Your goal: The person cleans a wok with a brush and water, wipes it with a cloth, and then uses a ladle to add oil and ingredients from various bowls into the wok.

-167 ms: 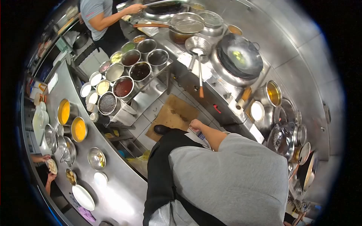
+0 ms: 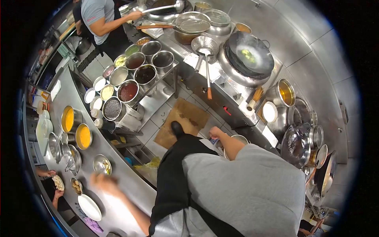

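My left hand (image 2: 104, 183), smeared by motion, reaches over the steel counter (image 2: 130, 199). Just beyond it is a metal bowl (image 2: 102, 164) with green and yellow pieces in it; I cannot make out whether they touch. My fingers are too blurred to read. By my right side, my right hand (image 2: 215, 133) is closed, with a blue-and-white item (image 2: 214, 141) right under it. Whether that item is in its grip cannot be seen. Beside this forearm, a round metal pot (image 2: 240, 139) shows in part.
A wok (image 2: 252, 55) with green food sits on the stove, a strainer (image 2: 204, 45) beside it. Sauce pots (image 2: 128, 91) crowd a side table. A white oval plate (image 2: 90, 207) lies on the counter. Another person's hands hold a plate of food (image 2: 58, 182); a co-worker (image 2: 100, 21) holds a ladle.
My left hand has come into view over the counter, covering the small white dish there. My right hand has shifted slightly right and down. The co-worker's ladle has moved left.
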{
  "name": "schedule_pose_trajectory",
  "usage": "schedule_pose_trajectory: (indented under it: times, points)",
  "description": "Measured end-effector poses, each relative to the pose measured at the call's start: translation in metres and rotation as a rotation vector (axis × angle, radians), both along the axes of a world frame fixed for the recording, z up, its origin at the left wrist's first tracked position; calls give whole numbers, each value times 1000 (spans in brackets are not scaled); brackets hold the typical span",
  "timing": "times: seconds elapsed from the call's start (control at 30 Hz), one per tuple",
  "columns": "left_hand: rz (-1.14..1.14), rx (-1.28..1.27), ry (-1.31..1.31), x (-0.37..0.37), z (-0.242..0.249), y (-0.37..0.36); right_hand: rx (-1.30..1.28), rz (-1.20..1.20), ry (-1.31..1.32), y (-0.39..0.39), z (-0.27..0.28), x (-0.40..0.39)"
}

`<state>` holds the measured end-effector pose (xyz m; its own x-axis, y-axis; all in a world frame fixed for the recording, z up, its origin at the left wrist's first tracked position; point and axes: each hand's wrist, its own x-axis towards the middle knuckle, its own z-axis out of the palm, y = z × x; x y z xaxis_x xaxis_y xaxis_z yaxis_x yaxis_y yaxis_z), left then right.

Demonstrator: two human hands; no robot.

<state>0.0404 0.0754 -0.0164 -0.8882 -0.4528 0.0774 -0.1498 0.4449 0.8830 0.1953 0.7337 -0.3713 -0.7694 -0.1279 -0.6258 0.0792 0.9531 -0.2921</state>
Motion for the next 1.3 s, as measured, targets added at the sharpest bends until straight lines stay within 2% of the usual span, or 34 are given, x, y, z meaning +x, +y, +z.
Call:
schedule_pose_trajectory:
  times: [0.03,0.07,0.1,0.13,0.17,0.2,0.27,0.33,0.37,0.4,0.47,0.5,0.53,0.57,0.63,0.73,0.8,0.87,0.93,0.97,1.0,1.07,1.13,1.2,1.27,1.3]
  points:
    - [-156,591,110,-13,-22,55,-219,-369,-56,-4,-13,2]
    - [-325,83,176,-14,-43,118,-430,-736,-127,-2,-24,6]
    - [-386,301,-253,7,-10,184,-438,-733,-120,-9,-5,3]
    - [-676,-187,88,16,-23,225,-544,-1102,-142,-19,38,1]
    - [-933,105,-267,24,-6,249,-644,-1470,-168,-25,64,-1]
    - [-1080,413,-190,18,-45,262,-649,-1457,-171,-26,66,-1]
    - [-1063,28,-194,-7,-14,271,-736,-1584,-201,-22,58,10]
    - [-948,14,-224,-30,-5,277,-716,-1603,-218,-20,45,25]
    - [-934,107,-180,-45,-27,275,-698,-1635,-228,-17,40,31]
    - [-895,112,-166,-56,-22,278,-685,-1585,-266,-14,48,32]
    - [-805,-74,-316,-81,-42,272,-475,-1306,-167,-8,73,32]
    - [-762,-147,-362,-92,-39,273,-485,-1248,-202,29,-4,70]
    - [-709,-156,-372,-105,-53,270,-96,-399,104,57,-77,76]
    - [-715,-266,-373,-119,-79,267,-117,-358,104,52,-66,57]
    - [-698,-383,-394,-144,-91,267,-774,-1210,9,35,7,35]
    - [-714,-509,-530,-165,-92,290,-735,-1180,57,47,37,19]
    - [-758,-540,-321,-183,-112,302,-706,-1220,57,56,35,9]
    - [-765,-514,-290,-201,-136,312,-916,-1603,-48,61,45,-7]
    - [-793,-573,-202,-215,-155,319,-913,-1574,-61,65,60,-16]
    - [-809,-551,-332,-222,-160,325,-903,-1534,-87,70,63,-16]
    - [-803,-549,-325,-225,-165,330,-894,-1493,-108,73,64,-19]
    - [-674,-597,-318,-228,-178,334,-934,-1496,-103,72,63,-19]
    - [-653,-573,-382,-228,-180,325,-869,-1293,75,62,63,-10]
    - [-477,-623,-479,-222,-173,314,-829,-1301,100,53,58,-8]
    - [-455,-675,-431,-225,-192,287,-719,-1639,430,37,85,-18]
    - [-500,-651,-428,-227,-194,272,-753,-1789,693,28,139,-40]
